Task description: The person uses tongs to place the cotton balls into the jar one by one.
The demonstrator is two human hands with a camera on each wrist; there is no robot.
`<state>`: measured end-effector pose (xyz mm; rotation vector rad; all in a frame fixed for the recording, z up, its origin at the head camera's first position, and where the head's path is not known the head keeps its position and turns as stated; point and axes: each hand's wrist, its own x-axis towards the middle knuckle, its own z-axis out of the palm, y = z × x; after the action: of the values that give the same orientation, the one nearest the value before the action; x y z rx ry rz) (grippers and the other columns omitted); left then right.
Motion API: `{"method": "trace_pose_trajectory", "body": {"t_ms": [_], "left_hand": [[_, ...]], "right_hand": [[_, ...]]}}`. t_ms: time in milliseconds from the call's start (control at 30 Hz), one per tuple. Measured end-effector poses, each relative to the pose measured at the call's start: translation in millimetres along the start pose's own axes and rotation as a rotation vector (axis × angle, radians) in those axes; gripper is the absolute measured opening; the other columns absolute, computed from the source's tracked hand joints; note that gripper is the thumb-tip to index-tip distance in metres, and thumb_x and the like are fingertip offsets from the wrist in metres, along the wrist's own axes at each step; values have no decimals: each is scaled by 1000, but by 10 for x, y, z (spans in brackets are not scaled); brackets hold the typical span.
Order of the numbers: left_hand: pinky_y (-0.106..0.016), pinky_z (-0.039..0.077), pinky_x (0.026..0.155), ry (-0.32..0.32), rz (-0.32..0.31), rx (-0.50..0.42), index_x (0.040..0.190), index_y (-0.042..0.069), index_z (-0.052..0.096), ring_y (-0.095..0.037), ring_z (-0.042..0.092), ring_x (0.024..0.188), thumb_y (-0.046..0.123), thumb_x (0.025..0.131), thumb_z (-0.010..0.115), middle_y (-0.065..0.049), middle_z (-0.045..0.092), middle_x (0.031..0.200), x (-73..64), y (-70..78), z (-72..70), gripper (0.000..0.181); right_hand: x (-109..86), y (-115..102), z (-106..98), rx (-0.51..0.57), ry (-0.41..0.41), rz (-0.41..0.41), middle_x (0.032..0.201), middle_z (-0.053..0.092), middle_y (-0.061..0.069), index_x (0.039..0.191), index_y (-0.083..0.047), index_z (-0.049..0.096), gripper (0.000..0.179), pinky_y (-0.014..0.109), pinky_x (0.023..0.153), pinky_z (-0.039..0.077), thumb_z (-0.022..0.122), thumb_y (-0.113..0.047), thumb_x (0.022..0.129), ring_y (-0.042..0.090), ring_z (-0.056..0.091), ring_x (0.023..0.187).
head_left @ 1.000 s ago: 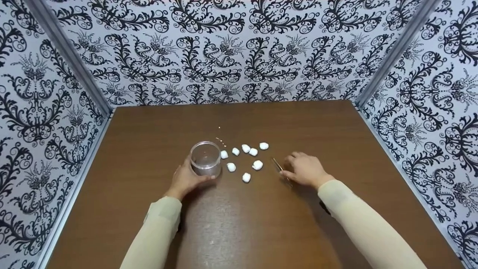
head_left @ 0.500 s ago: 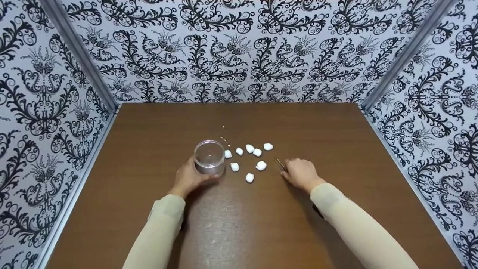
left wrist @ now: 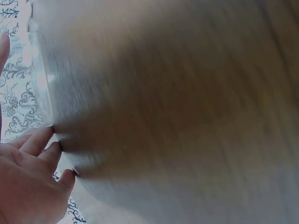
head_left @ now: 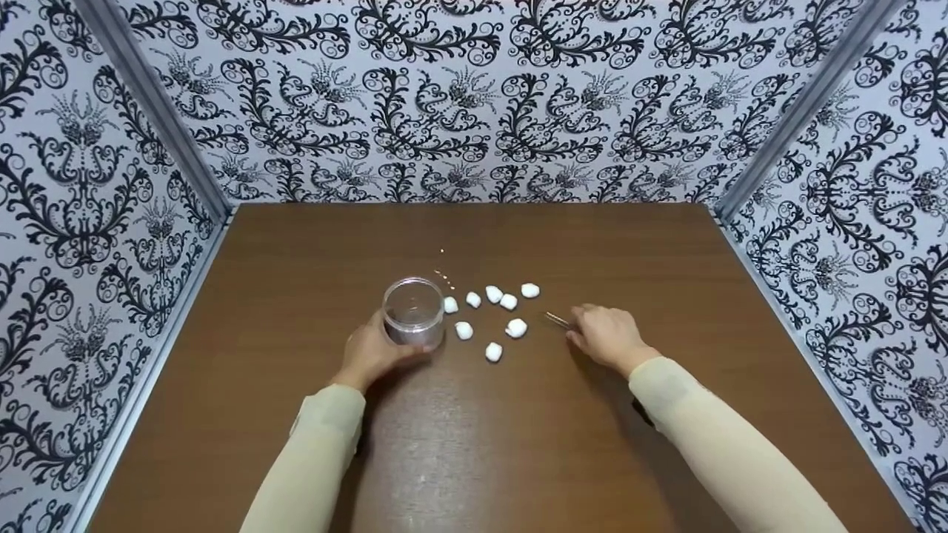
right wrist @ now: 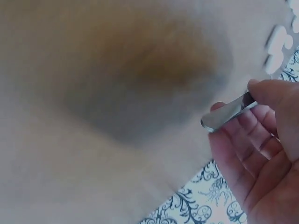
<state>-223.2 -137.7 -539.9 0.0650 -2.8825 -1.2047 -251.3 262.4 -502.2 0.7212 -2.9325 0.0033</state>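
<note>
On the left of the wooden table, my left hand (head_left: pixel 370 353) grips a clear, empty-looking jar (head_left: pixel 412 326), thumb on its near side. The left wrist view catches only the jar's edge (left wrist: pixel 43 88) beyond spread fingertips. My right hand (head_left: pixel 607 337) pinches a pair of metal tweezers (head_left: pixel 557 320), whose two tips point left toward the cotton balls. In the right wrist view, the rounded back end of the tweezers (right wrist: pixel 226 114) shows between thumb and fingers. Several white cotton balls (head_left: pixel 516 328) lie scattered between the hands, one (head_left: pixel 450 305) right beside the jar.
Small bright specks (head_left: pixel 444 277) dot the table behind the jar. The brown tabletop (head_left: pixel 474 459) is enclosed at the back and sides by panels (head_left: pixel 474 104) with a black scroll pattern and grey corner posts (head_left: pixel 803 104).
The tweezers have turned in my right hand, which first closed over them and then drew slightly right. The left hand still holds the jar in place. The head view has shifted slightly.
</note>
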Motion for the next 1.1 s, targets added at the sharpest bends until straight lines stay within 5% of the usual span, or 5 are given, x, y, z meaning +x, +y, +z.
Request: {"method": "trace_pose_trajectory", "body": {"t_ms": [500, 1100], "left_hand": [[-53, 44, 101, 2, 3, 2, 144, 1, 45, -40, 55, 120, 53, 60, 92, -20, 61, 130, 7, -19, -5, 109], [-52, 43, 98, 16, -3, 52, 141, 2, 49, -42, 56, 116, 52, 61, 90, -19, 63, 127, 16, -19, 1, 104]], "right_hand": [[28, 115, -251, 149, -50, -159, 92, 70, -1, 97, -15, 68, 11, 42, 64, 56, 73, -23, 93, 20, 66, 78], [168, -157, -217, -44, 68, -363, 74, 56, -2, 81, -13, 62, 17, 40, 48, 48, 77, -19, 86, 17, 55, 57]]}}
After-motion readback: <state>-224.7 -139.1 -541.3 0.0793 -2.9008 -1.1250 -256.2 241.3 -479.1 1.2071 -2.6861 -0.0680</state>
